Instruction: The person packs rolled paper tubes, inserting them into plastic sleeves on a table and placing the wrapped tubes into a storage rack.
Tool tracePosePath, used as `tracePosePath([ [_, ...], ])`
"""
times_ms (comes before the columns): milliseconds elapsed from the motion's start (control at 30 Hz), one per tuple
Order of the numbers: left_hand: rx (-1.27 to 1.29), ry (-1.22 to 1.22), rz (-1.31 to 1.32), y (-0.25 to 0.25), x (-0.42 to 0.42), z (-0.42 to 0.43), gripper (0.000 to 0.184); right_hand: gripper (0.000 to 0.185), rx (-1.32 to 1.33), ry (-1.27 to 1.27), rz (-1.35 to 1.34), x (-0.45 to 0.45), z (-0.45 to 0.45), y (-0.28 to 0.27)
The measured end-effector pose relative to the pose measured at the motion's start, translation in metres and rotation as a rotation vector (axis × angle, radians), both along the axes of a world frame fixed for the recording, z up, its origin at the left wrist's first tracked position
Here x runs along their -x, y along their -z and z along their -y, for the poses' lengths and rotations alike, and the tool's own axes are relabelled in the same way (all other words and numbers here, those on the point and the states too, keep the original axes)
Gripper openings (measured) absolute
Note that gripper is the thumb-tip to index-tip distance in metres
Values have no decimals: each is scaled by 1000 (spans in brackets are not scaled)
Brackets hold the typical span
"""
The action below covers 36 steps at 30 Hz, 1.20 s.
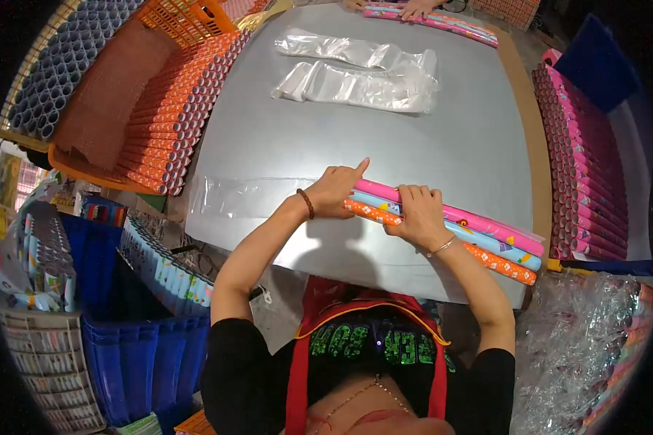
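Three patterned rolls lie side by side on the grey table (268, 145), slanting down to the right: a pink roll (493, 230), a light blue roll (497, 247) and an orange roll (502, 265). My left hand (334, 190) is at their left ends, its thumb stretched out and its other fingers partly hidden. My right hand (419, 217) wraps over the rolls near their middle. A flat clear plastic sleeve (239, 197) lies on the table left of my left hand.
Clear plastic bags (355, 83) lie at the table's far side. Another person's hands (417, 9) hold rolls (442, 23) there. Orange rolls (159, 123) are stacked left, pink rolls (588, 174) right. A blue crate (145, 362) stands lower left, wrapped rolls (588, 341) lower right.
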<state>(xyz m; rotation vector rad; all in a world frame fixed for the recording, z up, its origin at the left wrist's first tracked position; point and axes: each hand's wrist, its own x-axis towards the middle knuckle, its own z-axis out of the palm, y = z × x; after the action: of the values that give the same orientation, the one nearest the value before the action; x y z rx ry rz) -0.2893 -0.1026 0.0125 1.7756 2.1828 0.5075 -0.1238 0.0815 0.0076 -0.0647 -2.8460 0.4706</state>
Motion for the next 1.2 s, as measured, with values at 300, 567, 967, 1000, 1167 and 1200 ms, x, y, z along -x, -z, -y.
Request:
tracePosePath([
  [300, 105, 9, 8, -13, -15, -5, 99, 48, 14, -38, -40, -3, 7, 0],
  [567, 15, 40, -37, -8, -21, 15, 97, 52, 4, -78, -54, -4, 16, 2],
  [967, -70, 61, -297, -16, -25, 29, 83, 52, 18, -99, -74, -1, 23, 0],
  [1000, -109, 70, -288, -17, -25, 28, 82, 52, 17, -97, -73, 0, 23, -1],
  [1167, -97, 69, -283, -29, -32, 18, 80, 52, 46, -124, -92, 6, 30, -8],
  [1200, -122, 92, -300, -31, -34, 15, 80, 54, 34, -126, -74, 8, 33, -9],
])
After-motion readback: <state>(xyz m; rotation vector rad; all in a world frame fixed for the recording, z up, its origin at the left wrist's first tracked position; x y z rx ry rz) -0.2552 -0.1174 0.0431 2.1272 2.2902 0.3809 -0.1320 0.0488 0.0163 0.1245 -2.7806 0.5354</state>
